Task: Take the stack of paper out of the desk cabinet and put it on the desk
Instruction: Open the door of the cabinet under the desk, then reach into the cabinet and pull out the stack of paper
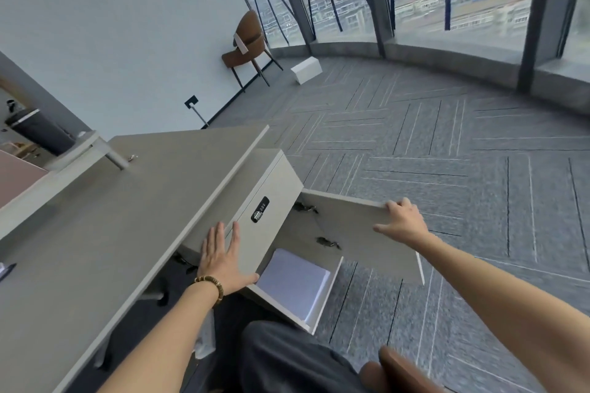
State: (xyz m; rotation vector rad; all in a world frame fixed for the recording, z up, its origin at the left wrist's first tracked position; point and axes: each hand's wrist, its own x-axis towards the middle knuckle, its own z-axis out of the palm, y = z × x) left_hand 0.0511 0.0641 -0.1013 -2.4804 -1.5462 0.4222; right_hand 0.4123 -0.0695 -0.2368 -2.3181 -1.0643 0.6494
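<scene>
A white stack of paper [293, 281] lies flat inside the grey desk cabinet [265, 182], visible through its open front. The cabinet door [360, 233] is swung wide open to the right. My right hand [402, 220] grips the door's top edge with fingers curled over it. My left hand [223, 257] rests flat, fingers spread, on the cabinet's left front panel beside a black keypad lock [260, 209]. The grey desk [121, 210] stretches to the left of the cabinet.
A brown chair [247, 45] and a white box [306, 69] stand far off by the curved window wall. Carpet floor spreads to the right. My dark trousers [287, 357] and a brown chair arm [405, 370] sit at the bottom. A pen [6, 269] lies at the desk's left.
</scene>
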